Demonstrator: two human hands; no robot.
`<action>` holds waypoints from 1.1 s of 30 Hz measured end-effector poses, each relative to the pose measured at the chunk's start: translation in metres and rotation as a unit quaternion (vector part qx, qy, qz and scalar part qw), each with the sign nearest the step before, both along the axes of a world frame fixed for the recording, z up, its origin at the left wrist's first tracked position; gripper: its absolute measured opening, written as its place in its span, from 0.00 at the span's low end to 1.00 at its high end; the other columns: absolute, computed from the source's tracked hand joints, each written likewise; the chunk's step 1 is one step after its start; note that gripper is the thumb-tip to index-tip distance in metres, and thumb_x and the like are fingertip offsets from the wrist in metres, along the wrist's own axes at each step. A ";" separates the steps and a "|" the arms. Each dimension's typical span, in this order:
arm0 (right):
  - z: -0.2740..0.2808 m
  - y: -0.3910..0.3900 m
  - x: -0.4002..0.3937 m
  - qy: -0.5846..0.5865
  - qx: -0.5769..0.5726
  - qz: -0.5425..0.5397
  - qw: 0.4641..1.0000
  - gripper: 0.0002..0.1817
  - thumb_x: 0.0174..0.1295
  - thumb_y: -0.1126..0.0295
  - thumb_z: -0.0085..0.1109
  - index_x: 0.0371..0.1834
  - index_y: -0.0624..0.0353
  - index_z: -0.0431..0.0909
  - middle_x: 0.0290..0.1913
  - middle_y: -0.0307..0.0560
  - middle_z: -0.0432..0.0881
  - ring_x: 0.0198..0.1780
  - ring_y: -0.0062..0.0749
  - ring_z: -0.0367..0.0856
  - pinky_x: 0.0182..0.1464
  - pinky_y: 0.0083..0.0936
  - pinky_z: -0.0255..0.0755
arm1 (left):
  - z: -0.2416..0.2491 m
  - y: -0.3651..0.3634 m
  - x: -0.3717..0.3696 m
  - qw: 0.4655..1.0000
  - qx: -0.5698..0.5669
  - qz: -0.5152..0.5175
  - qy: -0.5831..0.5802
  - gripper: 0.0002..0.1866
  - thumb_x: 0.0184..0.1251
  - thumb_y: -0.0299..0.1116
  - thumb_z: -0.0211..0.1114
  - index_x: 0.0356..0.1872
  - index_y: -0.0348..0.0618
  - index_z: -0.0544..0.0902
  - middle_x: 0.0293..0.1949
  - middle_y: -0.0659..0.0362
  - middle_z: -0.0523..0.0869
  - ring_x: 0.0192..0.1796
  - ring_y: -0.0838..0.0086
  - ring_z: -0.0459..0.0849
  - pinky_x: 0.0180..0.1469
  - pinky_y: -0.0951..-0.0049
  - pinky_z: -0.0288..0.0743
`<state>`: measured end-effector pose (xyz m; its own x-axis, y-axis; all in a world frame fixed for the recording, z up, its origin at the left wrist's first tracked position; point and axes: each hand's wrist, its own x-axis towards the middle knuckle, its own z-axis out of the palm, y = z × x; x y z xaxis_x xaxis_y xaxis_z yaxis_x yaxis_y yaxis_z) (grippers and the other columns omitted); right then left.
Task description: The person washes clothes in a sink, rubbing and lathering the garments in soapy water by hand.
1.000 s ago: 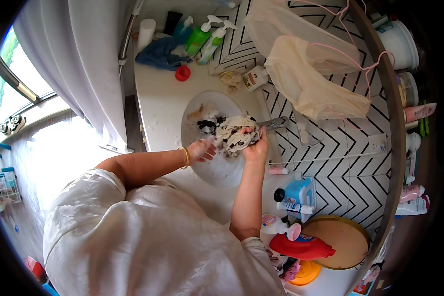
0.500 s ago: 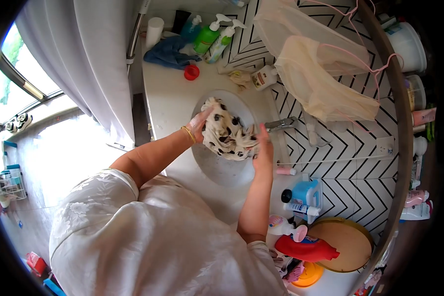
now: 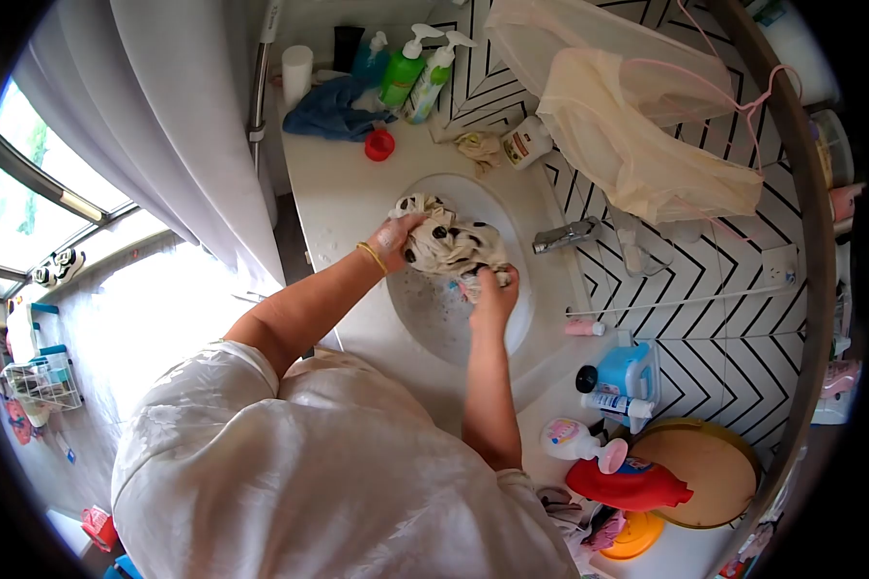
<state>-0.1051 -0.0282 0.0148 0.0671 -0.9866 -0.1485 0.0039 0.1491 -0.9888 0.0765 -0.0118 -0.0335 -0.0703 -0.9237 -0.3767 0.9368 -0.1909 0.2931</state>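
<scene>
A bunched cream cloth with black spots hangs over the white sink basin, gripped at both ends. My left hand, with a yellow bangle at the wrist, holds its left end, fingers partly covered by the folds. My right hand is closed round the lower right end of the fabric. Wet suds or specks show in the bowl below the cloth. The metal faucet juts toward the basin, to the right of the cloth and apart from it.
Green pump bottles, a blue cloth and a red cap stand at the counter's far end. Sheer cream fabric hangs from pink hangers at right. A blue jug and red bottle sit near my right arm.
My right hand has moved down and left from near the faucet and closed on the cloth's end. The cloth is now narrower and more bunched. The view has shifted slightly.
</scene>
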 end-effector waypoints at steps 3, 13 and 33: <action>0.019 0.043 0.040 0.303 -0.385 0.030 0.871 0.22 0.45 0.69 0.63 0.44 0.60 0.67 0.56 0.61 0.63 0.56 0.52 0.65 0.53 0.42 0.64 | -0.022 -0.009 -0.016 0.994 0.004 0.097 -0.050 0.19 0.65 0.35 0.50 0.55 0.41 0.67 0.53 0.53 0.75 0.52 0.60 0.76 0.52 0.57 0.72; -0.015 -0.031 0.028 0.338 -0.138 0.003 0.931 0.19 0.51 0.66 0.58 0.44 0.64 0.72 0.47 0.61 0.71 0.50 0.54 0.69 0.49 0.38 0.67 | -0.012 -0.014 -0.044 0.972 0.080 0.028 -0.219 0.13 0.57 0.28 0.51 0.44 0.38 0.75 0.38 0.55 0.81 0.40 0.67 0.81 0.41 0.67 0.77; 0.007 0.050 0.072 0.372 -0.391 0.118 0.834 0.11 0.46 0.69 0.59 0.33 0.58 0.71 0.41 0.54 0.73 0.45 0.54 0.71 0.45 0.43 0.68 | -0.094 -0.009 -0.015 0.951 -0.115 0.018 -0.287 0.17 0.54 0.39 0.61 0.45 0.46 0.76 0.43 0.58 0.80 0.46 0.68 0.79 0.49 0.68 0.72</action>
<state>-0.0336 0.0223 0.0215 0.4494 -0.7735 0.4469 -0.5912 -0.6326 -0.5003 0.0618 -0.0209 -0.1275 0.1199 -0.9842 -0.1301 0.6142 -0.0294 0.7886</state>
